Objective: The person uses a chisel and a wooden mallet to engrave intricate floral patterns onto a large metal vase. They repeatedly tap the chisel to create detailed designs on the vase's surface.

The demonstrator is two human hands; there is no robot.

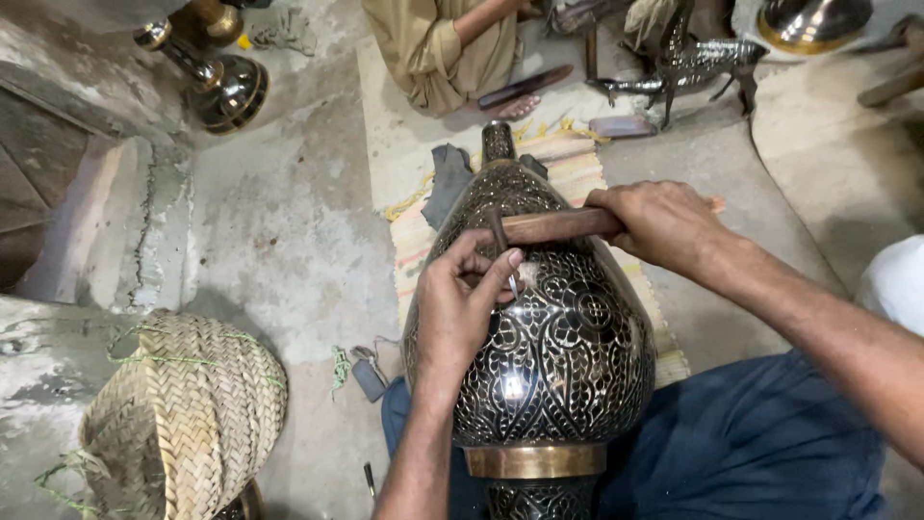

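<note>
A large black metal vase with fine silver engraved patterns and a brass band lies across my lap, its neck pointing away. My left hand pinches a thin metal chisel with its tip against the vase's upper side. My right hand grips a wooden-handled hammer, its handle level above the chisel's head.
A woven straw basket sits at the lower left. A striped mat lies under the vase. Another person in tan clothes sits at the top, beside a metal animal figure. Brass vessels stand on the concrete floor at upper left.
</note>
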